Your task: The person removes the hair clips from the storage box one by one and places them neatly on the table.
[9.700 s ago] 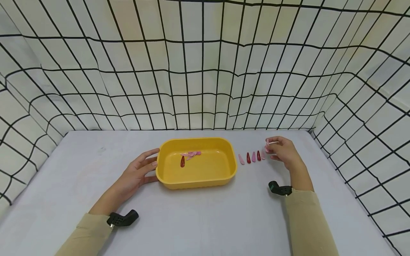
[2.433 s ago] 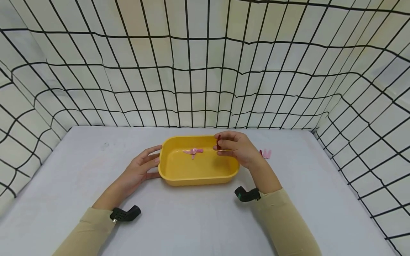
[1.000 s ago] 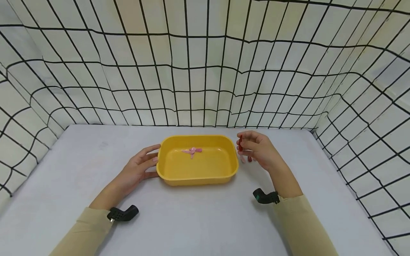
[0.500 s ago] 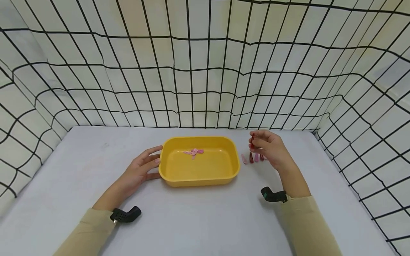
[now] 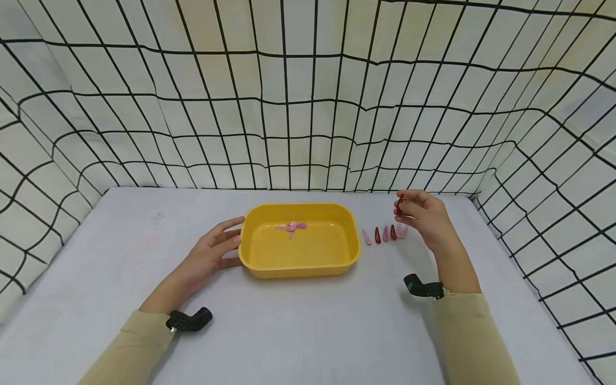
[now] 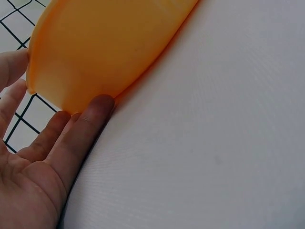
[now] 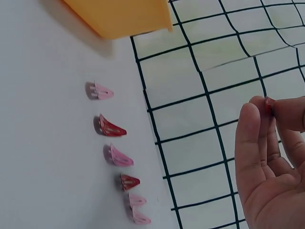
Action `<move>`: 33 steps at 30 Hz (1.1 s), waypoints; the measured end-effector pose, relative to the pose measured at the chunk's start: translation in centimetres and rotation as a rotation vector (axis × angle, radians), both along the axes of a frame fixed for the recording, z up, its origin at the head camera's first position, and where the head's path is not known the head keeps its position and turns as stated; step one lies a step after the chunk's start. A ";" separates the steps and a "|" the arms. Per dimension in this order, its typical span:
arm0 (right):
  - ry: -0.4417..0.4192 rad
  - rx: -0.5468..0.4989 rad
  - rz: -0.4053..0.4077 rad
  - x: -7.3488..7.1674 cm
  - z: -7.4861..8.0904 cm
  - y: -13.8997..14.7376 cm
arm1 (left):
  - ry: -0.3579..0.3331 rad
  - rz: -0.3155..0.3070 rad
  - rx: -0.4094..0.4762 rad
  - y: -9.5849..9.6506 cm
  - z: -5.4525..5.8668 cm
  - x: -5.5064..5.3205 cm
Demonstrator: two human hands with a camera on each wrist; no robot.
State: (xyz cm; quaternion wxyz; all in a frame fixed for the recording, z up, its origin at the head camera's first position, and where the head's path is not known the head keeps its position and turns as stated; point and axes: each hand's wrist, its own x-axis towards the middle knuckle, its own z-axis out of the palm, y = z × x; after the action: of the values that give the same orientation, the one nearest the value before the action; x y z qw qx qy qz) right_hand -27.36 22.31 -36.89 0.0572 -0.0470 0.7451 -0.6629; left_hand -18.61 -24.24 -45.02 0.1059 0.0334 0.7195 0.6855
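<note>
A red snap hair clip (image 5: 399,206) is pinched between the thumb and fingertips of my right hand (image 5: 425,218), raised above the table just behind the right end of a row of clips. That row runs rightward from beside the yellow tray: a pink clip (image 5: 367,237), a red clip (image 5: 377,235), a darker pink clip (image 5: 385,233), another red clip (image 5: 393,232) and light pink ones (image 7: 138,199). Several pink clips (image 5: 291,227) lie crossed together inside the tray (image 5: 298,271). My left hand (image 5: 212,248) rests against the tray's left end, fingers spread and touching its wall.
A white table (image 5: 289,331) carries everything. Black grid netting (image 5: 308,123) over white cloth rises along its back edge and down both sides. Dark cameras (image 5: 190,320) are strapped to both wrists.
The red clip left the tray in my right hand, which has carried it rightward past the row. A light pink clip held earlier now lies at the row's right end. My left hand stays put.
</note>
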 end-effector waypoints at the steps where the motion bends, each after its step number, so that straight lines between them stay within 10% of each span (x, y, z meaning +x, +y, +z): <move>1: 0.006 -0.003 -0.004 0.0 0.0 0.2 | 0.000 -0.002 0.001 0.0 0.0 0.0; 33: -0.135 0.077 -0.108 -2.1 -3.4 4.3 | 0.001 -0.009 0.010 0.0 0.1 0.0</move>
State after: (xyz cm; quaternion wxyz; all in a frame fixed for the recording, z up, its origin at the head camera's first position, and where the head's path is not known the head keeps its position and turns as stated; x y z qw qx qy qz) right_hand -29.44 26.59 -40.30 0.0733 0.0404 0.7658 -0.6376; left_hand -18.65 -24.24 -44.88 0.1084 0.0378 0.7160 0.6886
